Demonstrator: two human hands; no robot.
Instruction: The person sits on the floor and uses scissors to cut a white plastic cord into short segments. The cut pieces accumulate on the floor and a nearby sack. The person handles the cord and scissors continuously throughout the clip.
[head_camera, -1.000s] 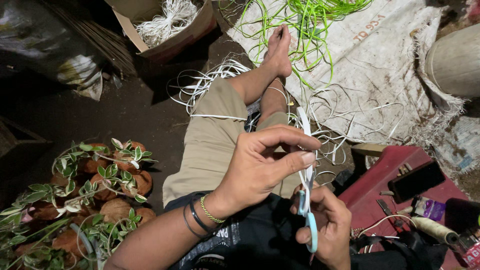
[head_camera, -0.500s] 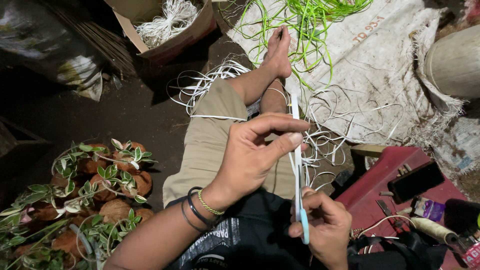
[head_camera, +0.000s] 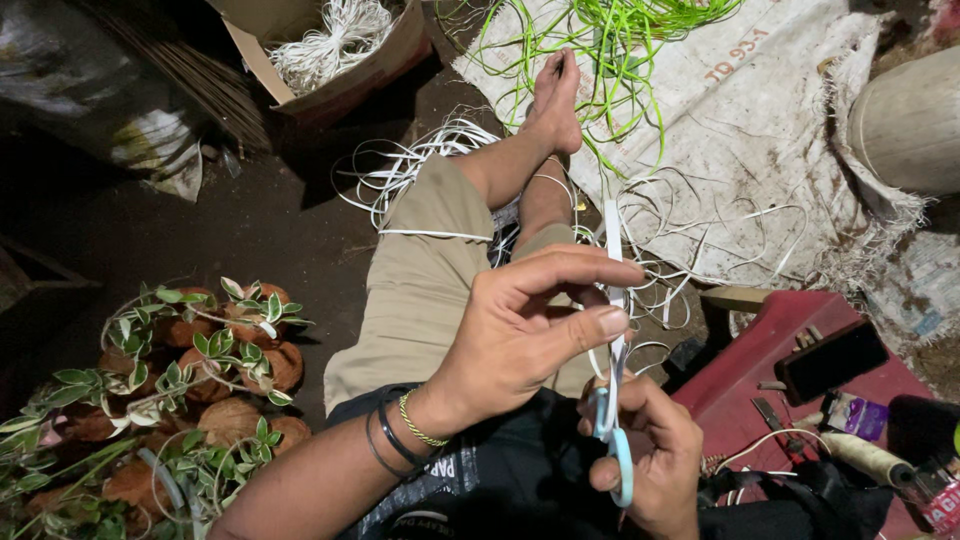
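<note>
Left hand (head_camera: 520, 335) pinches white strip (head_camera: 612, 225) taut, right hand (head_camera: 650, 460) clamped on blue scissors (head_camera: 612, 450); keep strip straight, snip clean

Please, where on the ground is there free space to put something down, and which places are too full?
The dark bare floor between the cardboard box, the potted plants and the bent leg is free. The white sack has some bare cloth near the pale drum. Crowded: white strips by the foot, green strips, and the red tray beside the right hand.

Dirt floor (head_camera: 280, 220); white sack (head_camera: 760, 130); cardboard box (head_camera: 330, 60); potted plants (head_camera: 190, 370).
</note>
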